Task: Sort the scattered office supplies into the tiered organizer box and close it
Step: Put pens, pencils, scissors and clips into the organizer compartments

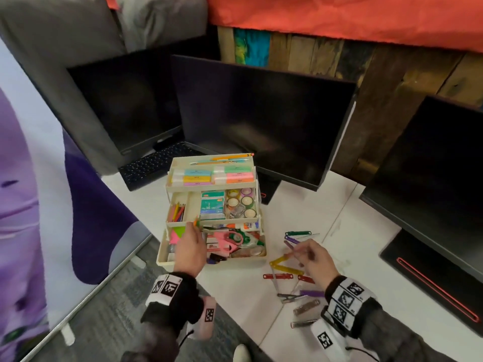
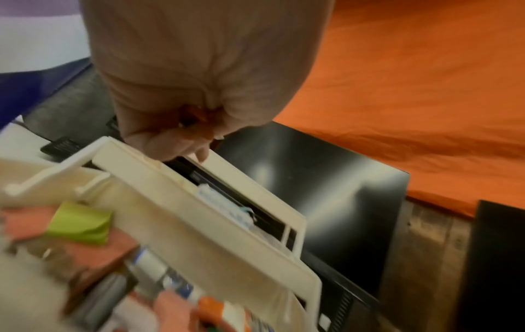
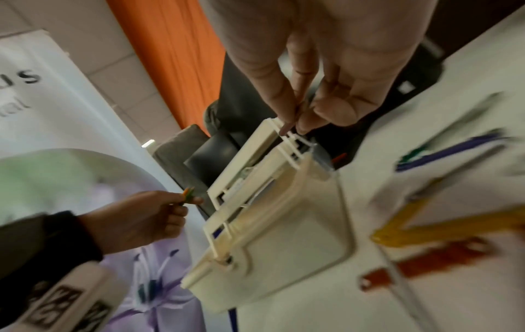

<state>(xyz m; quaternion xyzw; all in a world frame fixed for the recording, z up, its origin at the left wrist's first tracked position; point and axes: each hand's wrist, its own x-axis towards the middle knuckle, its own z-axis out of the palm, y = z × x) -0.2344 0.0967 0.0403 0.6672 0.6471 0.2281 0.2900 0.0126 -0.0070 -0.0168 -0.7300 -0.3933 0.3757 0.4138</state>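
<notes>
Your cream plastic tiered organizer box (image 1: 211, 212) stands open on the white counter (image 1: 243, 291), its three trays stepped back toward the dark middle monitor (image 1: 264, 118). The box sits close to the counter's left edge, its bottom tray nearly at the front-left corner.

Your left hand (image 1: 190, 248) hovers over the bottom tray's left side, fingers curled, pinching a small bundle of orange and green clips (image 1: 196, 222) just at the front rim of the middle tray. In the left wrist view the fingertips sit right above that rim.

Your right hand (image 1: 312, 257) is raised above the counter to the right of the box, thumb and forefinger pinching a thin purple fastener strip (image 1: 292, 245); the other fingers are loosely bent.

Scattered supplies lie just beside and under that hand: a green fastener strip (image 1: 298, 233), a yellow pair of strips in a V (image 1: 283, 263), a red strip (image 1: 278, 276), another purple strip (image 1: 312, 293), and several metal clips (image 1: 304, 308) nearer your wrist.

Between the box's right wall and these strips there is a band of bare counter. A black monitor base with a red line (image 1: 431, 280) bounds the right side.
</notes>
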